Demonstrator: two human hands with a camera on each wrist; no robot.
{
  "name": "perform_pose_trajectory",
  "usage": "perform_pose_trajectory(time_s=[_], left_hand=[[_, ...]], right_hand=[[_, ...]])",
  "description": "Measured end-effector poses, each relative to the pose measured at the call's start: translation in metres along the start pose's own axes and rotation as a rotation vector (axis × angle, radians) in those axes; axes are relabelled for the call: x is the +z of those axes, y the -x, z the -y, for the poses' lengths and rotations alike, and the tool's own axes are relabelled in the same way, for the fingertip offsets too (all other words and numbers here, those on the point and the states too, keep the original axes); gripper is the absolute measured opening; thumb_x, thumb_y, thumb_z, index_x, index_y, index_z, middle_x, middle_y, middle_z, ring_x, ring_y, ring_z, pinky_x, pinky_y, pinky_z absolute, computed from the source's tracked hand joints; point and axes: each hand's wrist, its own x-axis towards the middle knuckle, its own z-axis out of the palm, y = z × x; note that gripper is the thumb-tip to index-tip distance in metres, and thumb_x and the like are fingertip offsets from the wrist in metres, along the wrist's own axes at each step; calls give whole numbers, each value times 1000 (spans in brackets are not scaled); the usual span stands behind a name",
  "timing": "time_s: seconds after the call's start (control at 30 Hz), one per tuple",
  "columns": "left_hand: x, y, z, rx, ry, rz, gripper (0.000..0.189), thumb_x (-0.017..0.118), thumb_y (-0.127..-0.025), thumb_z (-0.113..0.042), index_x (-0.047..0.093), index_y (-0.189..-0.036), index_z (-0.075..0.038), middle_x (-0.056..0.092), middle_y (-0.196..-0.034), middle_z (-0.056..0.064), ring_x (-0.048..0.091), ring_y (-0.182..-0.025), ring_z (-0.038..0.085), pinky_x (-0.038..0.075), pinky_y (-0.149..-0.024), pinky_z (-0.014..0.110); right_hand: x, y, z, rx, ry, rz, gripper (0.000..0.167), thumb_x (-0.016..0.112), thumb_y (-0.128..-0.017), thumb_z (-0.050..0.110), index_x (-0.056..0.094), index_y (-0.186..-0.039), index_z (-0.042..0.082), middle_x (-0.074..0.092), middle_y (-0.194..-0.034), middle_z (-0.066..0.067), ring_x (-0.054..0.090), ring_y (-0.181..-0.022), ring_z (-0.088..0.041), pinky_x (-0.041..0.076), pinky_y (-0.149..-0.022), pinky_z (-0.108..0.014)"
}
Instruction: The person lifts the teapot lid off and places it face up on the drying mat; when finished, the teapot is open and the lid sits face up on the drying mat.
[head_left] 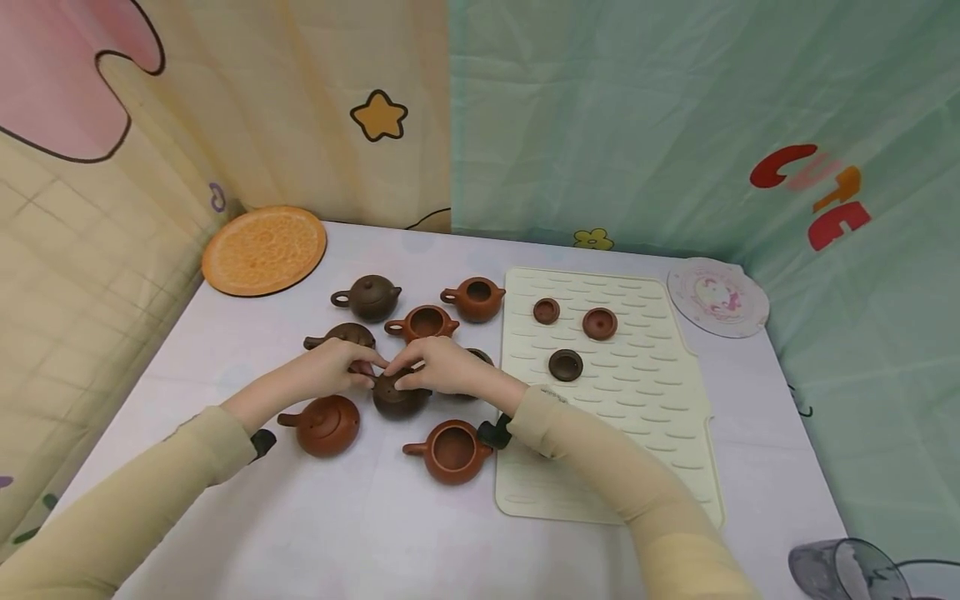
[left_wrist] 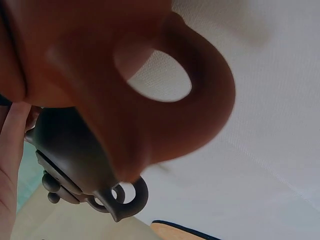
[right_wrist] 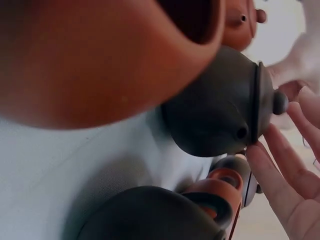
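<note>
A dark brown lidded teapot (head_left: pixel 399 402) stands on the table between both hands. My left hand (head_left: pixel 330 367) is at its handle side, its curled fingers gripping there; the handle is mostly hidden. From the other side my right hand (head_left: pixel 450 367) reaches over the teapot, thumb and finger at the knob of the lid (right_wrist: pixel 265 100) and other fingertips touching the lid's rim. In the right wrist view the lid sits on the pot. An orange-brown lidded teapot (head_left: pixel 327 426) stands nearest the left wrist; an open reddish teapot (head_left: pixel 453 452) is below the right wrist.
Behind stand a dark lidded teapot (head_left: pixel 373 297), another dark teapot (head_left: pixel 351 335) and open reddish teapots (head_left: pixel 480 300). A cream mat (head_left: pixel 622 433) at right holds a dark lid (head_left: pixel 566 365) and reddish lids (head_left: pixel 600 323). An orange round mat (head_left: pixel 264 252) lies back left; a clear cup (head_left: pixel 847 569), front right.
</note>
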Motion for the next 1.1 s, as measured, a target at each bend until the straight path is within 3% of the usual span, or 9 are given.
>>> perform_pose_trajectory(time_s=[0.13,0.33,0.43,0.57,0.73,0.8,0.9,1.1], left_hand=[[0,0,-1,-3,6,-6,29,75,-84,-5,72,-114,-5,73,-85,1,65,-78,11,51,-66,25],[0,0,-2,6,10,-11,29,75,-85,-6,72,-113,-4,72,-86,1,65,-79,11,52,-67,25],[0,-1,-2,8,3,-13,28,75,-84,-5,73,-112,-4,72,-84,1,64,-77,10,51,-66,25],[-1,-2,-2,2,6,-6,28,76,-83,-4,73,-111,-4,71,-83,1,63,-76,10,51,-65,24],[0,-2,-1,-6,12,2,29,75,-84,-5,73,-113,-6,70,-83,0,60,-75,9,49,-64,24],[0,-2,0,-12,18,6,30,75,-85,-5,73,-114,-7,69,-83,-1,58,-75,9,48,-64,23],[0,0,0,-12,26,6,31,74,-85,-4,73,-115,-8,68,-83,-1,57,-74,9,47,-63,23],[1,0,1,-14,25,1,31,74,-85,-5,73,-116,-9,68,-84,-1,57,-75,9,47,-64,23]], right_hand=[[6,-3,4,-37,99,-17,23,73,-90,15,75,-112,15,69,-120,-1,63,-112,-13,50,-87,-18],[8,-4,11,-23,221,-24,20,74,-88,16,75,-108,13,69,-116,0,64,-107,-12,50,-83,-17],[6,-3,12,-29,228,-27,19,73,-89,15,74,-107,13,69,-114,-1,64,-104,-11,50,-82,-17],[5,1,7,-26,159,-56,17,70,-92,15,73,-108,14,70,-114,0,64,-102,-10,49,-80,-17],[-7,12,-10,34,-11,-119,17,68,-94,20,73,-110,17,71,-115,1,64,-100,-12,49,-84,-23],[-14,21,-19,76,-129,-133,19,67,-94,21,72,-112,16,71,-117,0,64,-104,-14,50,-89,-27],[-25,38,-35,157,-394,-149,25,66,-95,19,70,-118,12,69,-122,-3,63,-110,-14,51,-97,-32],[-45,81,-70,267,-954,-200,38,52,-100,6,51,-135,-8,65,-118,-5,65,-103,-8,52,-99,-30]])
